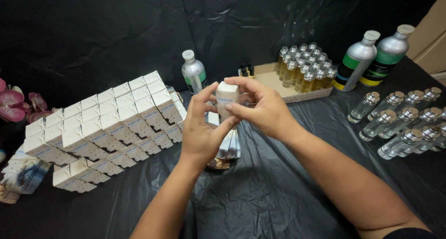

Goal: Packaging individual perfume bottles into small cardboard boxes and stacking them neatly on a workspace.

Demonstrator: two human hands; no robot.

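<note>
A small white carton box (227, 98) is held upright between both hands above the black-covered table. My left hand (200, 132) grips its lower left side with the thumb up along the box. My right hand (262, 108) wraps the right side, fingers curled over the top flap. Below the hands lies a small stack of flat white cartons (229, 144).
A tiered pile of closed white boxes (104, 127) fills the left. A tray of filled glass bottles (306, 72) sits at the back, empty clear bottles (404, 120) at the right. Silver metal bottles (371, 58) and one more (193, 72) stand behind. Pink flowers (18, 104) are far left.
</note>
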